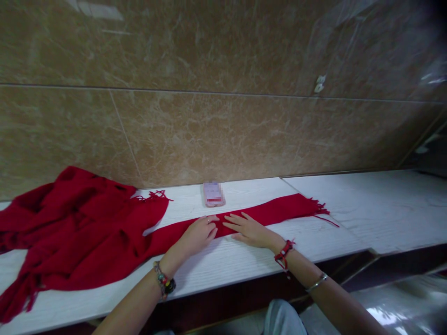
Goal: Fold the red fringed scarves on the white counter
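— On the white ledge (226,265) you had both hands resting on the red scarf (272,211). Your left hand (199,232) lay palm down on its narrow folded strip, with the fingers straight and loosely apart, closed around nothing.

— And your right hand (249,229) was just beside it, palm down on the same strip. Its fingers stretched toward the left hand until the tips nearly met, and it clasped nothing either: it only pressed flat on the cloth.

— Your scarf ran lengthwise along the ledge. To your right the strip reached a fringed end (316,208). To your left it widened into a loose, rumpled heap (70,223) that lay up against the marble wall (223,130).

— You had a phone (213,194) in a pink case lying behind the strip, close to the wall and just beyond your fingertips.

— You wore a beaded bracelet (164,281) on the left wrist, and a red cord (283,253) and a metal bangle (316,281) on the right arm.
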A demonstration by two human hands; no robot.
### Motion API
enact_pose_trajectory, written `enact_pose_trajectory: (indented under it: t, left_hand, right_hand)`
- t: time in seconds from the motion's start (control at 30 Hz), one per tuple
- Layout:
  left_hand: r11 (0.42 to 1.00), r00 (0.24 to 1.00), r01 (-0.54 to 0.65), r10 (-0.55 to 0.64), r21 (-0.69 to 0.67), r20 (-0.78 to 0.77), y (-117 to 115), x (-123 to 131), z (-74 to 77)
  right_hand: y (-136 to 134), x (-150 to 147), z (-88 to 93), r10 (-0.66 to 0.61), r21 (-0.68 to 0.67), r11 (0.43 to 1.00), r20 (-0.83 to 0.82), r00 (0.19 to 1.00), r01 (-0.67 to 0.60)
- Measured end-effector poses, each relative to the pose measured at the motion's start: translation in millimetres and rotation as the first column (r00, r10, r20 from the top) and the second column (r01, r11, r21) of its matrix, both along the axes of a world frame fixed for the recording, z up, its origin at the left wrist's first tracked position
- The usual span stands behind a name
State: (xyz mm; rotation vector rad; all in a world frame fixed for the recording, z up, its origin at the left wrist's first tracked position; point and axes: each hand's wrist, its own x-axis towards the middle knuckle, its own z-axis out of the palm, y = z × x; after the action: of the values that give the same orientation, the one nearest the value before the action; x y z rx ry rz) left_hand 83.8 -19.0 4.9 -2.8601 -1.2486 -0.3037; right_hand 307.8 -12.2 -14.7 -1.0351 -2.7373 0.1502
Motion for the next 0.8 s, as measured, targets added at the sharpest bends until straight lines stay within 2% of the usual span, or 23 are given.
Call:
enact_pose_trajectory:
  t: [0.07, 0.1, 0.23, 0.3, 0.37, 0.43, 0.5, 0.57, 0.63, 0.7, 0.8]
  left_hand:
    - [0.996, 0.997, 0.075, -0.073, 0.05, -0.038, 1, 4, -0.5]
    - [0.995, 0.996, 0.067, -0.063, 0.072, -0.064, 1, 3, 0.2]
    - [0.985, 0.976, -0.146, 0.159, 0.096, -0.146, 4, -18, 11.0]
    - [0.955, 0.933, -0.288, 0.297, 0.07, -0.203, 8, -33, 18.1]
    - [0.926, 0.894, -0.372, 0.377, 0.065, -0.242, 11, -43, 22.6]
    - [0.95, 0.927, -0.307, 0.313, 0.06, -0.207, 13, -42, 22.3]
    - [0.994, 0.986, -0.104, 0.106, 0.023, -0.128, 12, -31, 16.6]
    - [0.996, 0.995, 0.06, -0.065, -0.06, -0.079, 9, -20, 7.3]
    - [0.98, 0.991, 0.083, -0.1, -0.179, -0.089, 7, -14, -1.4]
    - [0.96, 0.991, 0.028, -0.063, -0.28, -0.118, 7, -17, -5.8]
    - [0.941, 0.992, 0.033, -0.072, -0.338, -0.103, 12, -28, -5.0]
  right_hand:
    - [-1, 0, 1.1, -0.007, -0.009, 1.0, 0.015, 1.0, 0.007]
    - [-1, 0, 1.6, -0.009, -0.012, 1.0, 0.019, 1.0, 0.009]
    - [-1, -1, 3.1, -0.022, -0.025, 0.999, 0.03, 0.999, 0.023]
    - [-1, -1, 3.8, -0.028, -0.039, 0.999, 0.04, 0.999, 0.029]
    - [-1, -1, 4.4, -0.03, -0.053, 0.998, 0.049, 0.998, 0.032]
    - [0, -1, 4.8, -0.031, -0.062, 0.997, 0.053, 0.998, 0.035]
    - [0, -1, 4.8, -0.033, -0.059, 0.998, 0.051, 0.998, 0.036]
    - [0, -1, 4.0, -0.031, -0.046, 0.998, 0.054, 0.998, 0.033]
    - [-1, 0, 2.4, -0.031, -0.028, 0.999, 0.058, 0.998, 0.033]
    - [-3, 3, 0.0, -0.048, -0.011, 0.999, 0.063, 0.997, 0.048]
    - [-6, 12, -2.8, -0.102, 0.011, 0.995, 0.067, 0.993, 0.101]
